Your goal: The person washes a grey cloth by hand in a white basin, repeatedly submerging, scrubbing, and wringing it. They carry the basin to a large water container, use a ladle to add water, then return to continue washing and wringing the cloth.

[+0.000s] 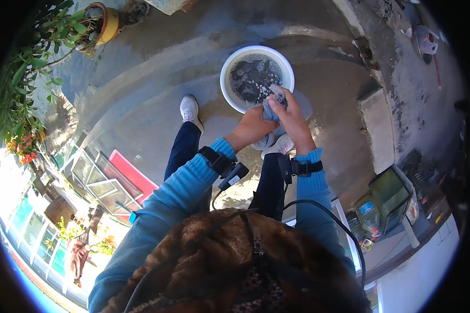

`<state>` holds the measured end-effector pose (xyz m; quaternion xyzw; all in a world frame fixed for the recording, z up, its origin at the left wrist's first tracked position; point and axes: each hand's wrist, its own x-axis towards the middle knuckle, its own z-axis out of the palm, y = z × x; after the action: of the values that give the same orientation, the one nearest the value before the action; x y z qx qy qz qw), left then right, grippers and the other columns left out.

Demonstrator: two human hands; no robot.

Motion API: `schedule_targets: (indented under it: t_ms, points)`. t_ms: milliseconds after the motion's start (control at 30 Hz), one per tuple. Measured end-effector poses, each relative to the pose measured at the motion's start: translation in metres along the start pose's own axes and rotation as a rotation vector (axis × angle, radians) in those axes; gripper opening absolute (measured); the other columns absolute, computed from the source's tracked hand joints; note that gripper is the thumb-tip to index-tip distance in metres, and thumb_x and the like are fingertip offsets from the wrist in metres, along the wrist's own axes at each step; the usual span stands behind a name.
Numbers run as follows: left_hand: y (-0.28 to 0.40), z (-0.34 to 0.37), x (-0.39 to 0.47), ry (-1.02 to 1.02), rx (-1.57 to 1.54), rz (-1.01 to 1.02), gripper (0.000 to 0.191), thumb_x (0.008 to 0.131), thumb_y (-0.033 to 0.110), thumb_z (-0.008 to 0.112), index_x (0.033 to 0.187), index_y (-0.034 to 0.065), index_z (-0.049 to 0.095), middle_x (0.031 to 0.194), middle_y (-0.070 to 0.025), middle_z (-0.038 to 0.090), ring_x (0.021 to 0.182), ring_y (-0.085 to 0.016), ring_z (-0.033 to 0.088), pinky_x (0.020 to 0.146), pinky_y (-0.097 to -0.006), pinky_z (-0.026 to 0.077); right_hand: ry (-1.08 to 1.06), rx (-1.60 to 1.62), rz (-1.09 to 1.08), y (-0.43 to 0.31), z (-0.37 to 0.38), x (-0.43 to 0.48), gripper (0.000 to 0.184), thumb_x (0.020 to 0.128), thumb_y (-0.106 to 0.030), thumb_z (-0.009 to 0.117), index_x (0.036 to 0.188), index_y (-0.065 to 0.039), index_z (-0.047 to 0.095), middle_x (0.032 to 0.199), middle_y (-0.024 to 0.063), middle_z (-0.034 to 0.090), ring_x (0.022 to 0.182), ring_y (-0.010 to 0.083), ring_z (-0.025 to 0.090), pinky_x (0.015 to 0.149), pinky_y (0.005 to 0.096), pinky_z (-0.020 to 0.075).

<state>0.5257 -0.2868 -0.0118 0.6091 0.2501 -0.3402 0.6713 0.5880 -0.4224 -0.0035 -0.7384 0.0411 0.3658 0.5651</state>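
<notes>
Both of my hands grip a bunched grey cloth (271, 110) over the near right rim of a white basin (226, 87). My left hand (254, 124) wraps around the middle of the cloth, its fingers partly hidden behind it. Higher up, my right hand (291, 115) closes on the cloth's upper part. The cloth's lower end hangs down beside my right shoe (279, 145). Dark, sudsy water (254, 76) fills the basin, with white bubbles floating on it; whether fabric lies under the surface I cannot tell.
The basin stands on a damp concrete floor (149, 90). My left shoe (189, 109) is left of it. Window frames (109, 184) and a red panel (131, 172) lean at lower left. A concrete block (378, 129) lies right. A yellow plant pot (109, 25) stands upper left. A cable (329, 211) runs from my wrist straps.
</notes>
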Motion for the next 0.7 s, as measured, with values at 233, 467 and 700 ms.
schedule_targets:
  t_ms: [233, 467, 700]
  points:
    - [0.038, -0.020, -0.034, -0.602, -0.683, -0.216, 0.033, 0.087, 0.023, 0.073, 0.111, 0.0032, 0.061, 0.092, -0.0092, 0.067, 0.076, -0.016, 0.066, 0.071, -0.0289, 0.056, -0.249, 0.363, -0.108, -0.050, -0.033, -0.042, 0.089, 0.080, -0.042, 0.077, 0.146, 0.003, 0.038, 0.141, 0.0168, 0.049, 0.131, 0.0274, 0.049, 0.108, 0.0399, 0.0413]
    - [0.023, -0.016, -0.030, -0.706, -0.697, -0.230, 0.049, 0.097, 0.039, 0.061, 0.125, 0.0003, 0.053, 0.103, -0.0148, 0.067, 0.084, -0.022, 0.070, 0.074, -0.0320, 0.061, -0.024, 0.283, -0.082, -0.044, -0.024, -0.045, 0.025, 0.088, -0.006, 0.068, 0.112, -0.002, 0.066, 0.103, 0.0070, 0.068, 0.094, 0.0119, 0.063, 0.081, 0.0274, 0.0515]
    - [0.009, -0.030, -0.047, -0.303, -1.096, -0.313, 0.063, 0.100, 0.054, 0.046, 0.130, -0.0005, 0.050, 0.111, -0.0197, 0.062, 0.102, -0.030, 0.068, 0.081, -0.0406, 0.063, 0.169, -0.312, -0.491, -0.050, 0.001, -0.050, 0.020, 0.088, -0.002, 0.066, 0.108, -0.002, 0.068, 0.097, 0.0091, 0.063, 0.087, 0.0179, 0.064, 0.073, 0.0289, 0.0512]
